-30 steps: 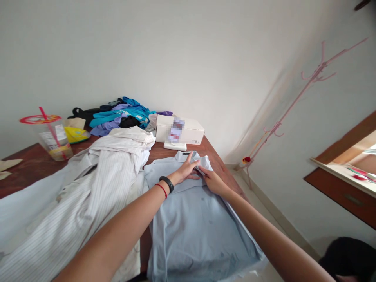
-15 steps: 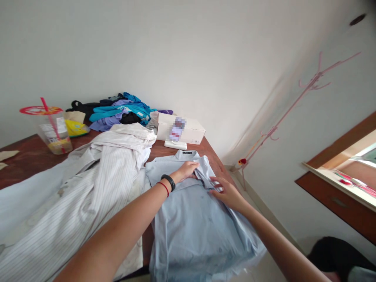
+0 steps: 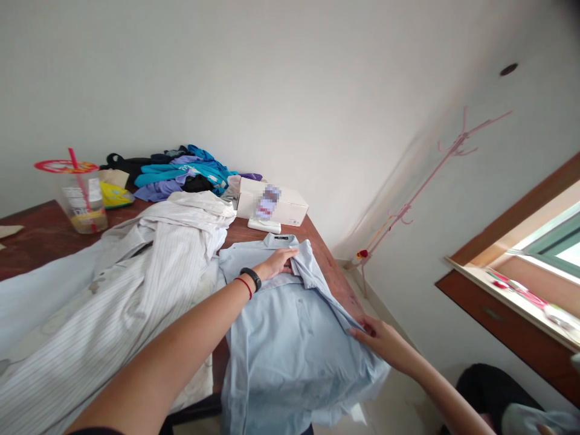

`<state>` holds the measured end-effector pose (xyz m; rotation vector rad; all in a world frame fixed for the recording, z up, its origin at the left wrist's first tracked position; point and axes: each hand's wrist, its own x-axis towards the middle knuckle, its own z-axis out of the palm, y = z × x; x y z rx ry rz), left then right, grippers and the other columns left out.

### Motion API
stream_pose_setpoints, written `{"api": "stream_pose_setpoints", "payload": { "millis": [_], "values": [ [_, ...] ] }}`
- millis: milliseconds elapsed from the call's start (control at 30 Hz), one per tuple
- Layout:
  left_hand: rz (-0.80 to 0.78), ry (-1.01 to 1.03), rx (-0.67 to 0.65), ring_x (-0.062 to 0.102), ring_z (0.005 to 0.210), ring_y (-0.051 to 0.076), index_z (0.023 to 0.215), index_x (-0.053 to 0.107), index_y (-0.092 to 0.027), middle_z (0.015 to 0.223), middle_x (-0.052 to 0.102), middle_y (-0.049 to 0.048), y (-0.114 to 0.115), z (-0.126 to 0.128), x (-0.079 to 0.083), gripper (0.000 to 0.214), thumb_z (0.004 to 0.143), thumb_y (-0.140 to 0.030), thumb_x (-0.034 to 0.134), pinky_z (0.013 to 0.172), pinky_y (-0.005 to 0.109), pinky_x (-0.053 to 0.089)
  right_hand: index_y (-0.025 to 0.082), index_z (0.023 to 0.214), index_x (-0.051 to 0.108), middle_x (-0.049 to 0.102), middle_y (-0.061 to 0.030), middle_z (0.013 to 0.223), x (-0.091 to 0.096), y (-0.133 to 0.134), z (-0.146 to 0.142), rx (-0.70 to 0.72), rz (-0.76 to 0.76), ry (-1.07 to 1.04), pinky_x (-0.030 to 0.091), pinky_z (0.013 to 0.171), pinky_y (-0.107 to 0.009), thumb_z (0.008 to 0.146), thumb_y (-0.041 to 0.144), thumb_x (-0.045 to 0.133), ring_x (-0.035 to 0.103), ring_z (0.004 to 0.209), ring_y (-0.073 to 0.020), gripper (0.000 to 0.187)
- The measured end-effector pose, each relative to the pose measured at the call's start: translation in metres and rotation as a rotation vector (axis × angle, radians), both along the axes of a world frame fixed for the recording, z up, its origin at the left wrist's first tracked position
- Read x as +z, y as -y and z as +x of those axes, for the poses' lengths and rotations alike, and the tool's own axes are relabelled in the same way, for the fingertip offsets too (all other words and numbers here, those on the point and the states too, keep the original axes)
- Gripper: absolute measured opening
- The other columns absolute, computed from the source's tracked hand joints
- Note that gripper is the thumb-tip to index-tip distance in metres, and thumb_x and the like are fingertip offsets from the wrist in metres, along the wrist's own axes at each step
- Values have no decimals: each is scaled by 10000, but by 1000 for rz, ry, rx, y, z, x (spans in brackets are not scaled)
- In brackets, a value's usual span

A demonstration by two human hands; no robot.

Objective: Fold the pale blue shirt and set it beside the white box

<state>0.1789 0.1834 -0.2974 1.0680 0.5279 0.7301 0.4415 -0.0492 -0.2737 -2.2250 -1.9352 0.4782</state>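
Pressing light blue shirt (image 3: 290, 344), left hand (image 3: 277, 264); collar label (image 3: 281, 238) unreadable.

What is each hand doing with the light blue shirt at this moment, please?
Left hand: open, flat, pressing the light blue shirt below its collar.
Right hand: fingers on the shirt's right edge; whether it is pinched cannot be told.

The label on the white box (image 3: 276, 205) is blurred and unreadable. The striped shirt (image 3: 113, 314) runs off the left and bottom edges. The light blue shirt (image 3: 290, 344) covers the counter (image 3: 27, 241) edge, and the right hand's (image 3: 383, 341) fingertips sit under its fold.
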Motion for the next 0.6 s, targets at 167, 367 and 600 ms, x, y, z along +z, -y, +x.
{"api": "stream_pose_setpoints", "payload": {
  "millis": [167,367,600],
  "values": [
    [-8,17,-7,655,782,193,938,667,-151,864,698,71,-1,0,0,300,853,-437,702,716,312,551,188,790,646,656,-10,748,13,12,4,100,-82,-85,422,660,-295,851,669,535,606,735,-212,497],
    [-25,25,-10,669,778,188,970,675,-150,894,720,84,-5,2,-4,295,861,-422,709,717,306,561,197,941,698,717,-25,892,41,48,-29,196,-139,-174,465,740,-288,884,503,574,636,829,-226,336],
    [-36,-22,49,688,795,195,989,655,-152,935,724,90,-8,3,2,294,871,-421,670,733,324,574,212,910,721,751,-72,910,32,74,-88,193,-304,-12,475,705,-282,812,478,659,680,837,-247,290]
  ]
}}
